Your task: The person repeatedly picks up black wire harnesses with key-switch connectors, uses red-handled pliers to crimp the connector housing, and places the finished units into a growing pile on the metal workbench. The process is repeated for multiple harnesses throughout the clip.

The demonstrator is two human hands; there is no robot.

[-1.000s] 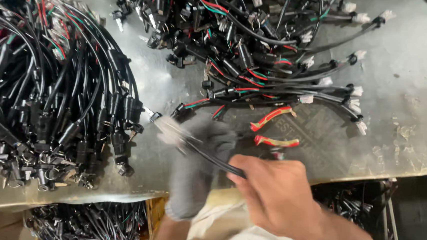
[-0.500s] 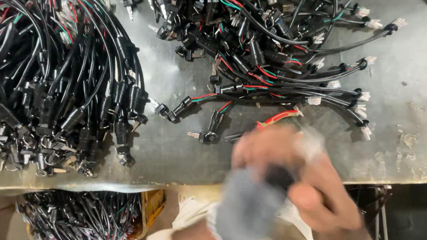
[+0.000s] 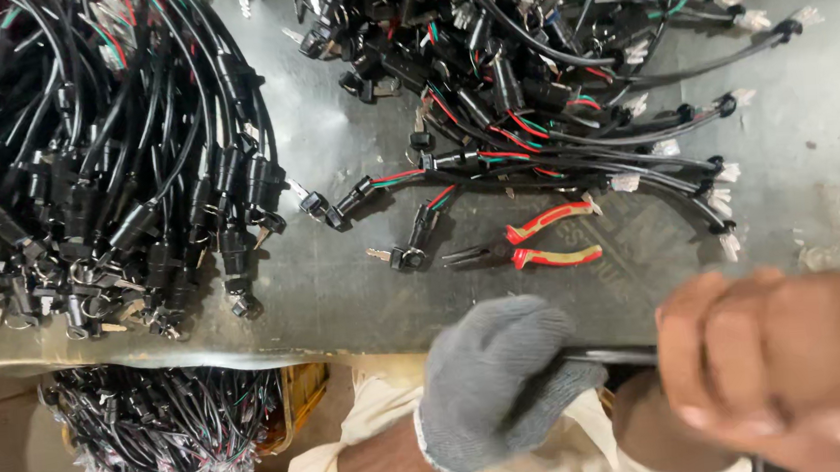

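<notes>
Grey scuffed metal workbench (image 3: 365, 289) carried two heaps of black wire harnesses (image 3: 90, 160), plus red-and-yellow-handled pliers (image 3: 529, 248) lying alone near front edge. Since a second earlier both hands had pulled back off bench toward body, below its edge, away from pliers. Left hand in grey knit glove (image 3: 494, 384) was fisted round black cable (image 3: 606, 355). Bare right hand (image 3: 793, 358), blurred, fingers curled shut on same cable; cable spanned gap between fists.

Red-handled pliers (image 3: 529, 249) are lying on the grey metal table (image 3: 827, 138), near its front edge. A heap of black cable assemblies (image 3: 90, 160) is sitting far left, another tangle (image 3: 546, 69) far right.
</notes>
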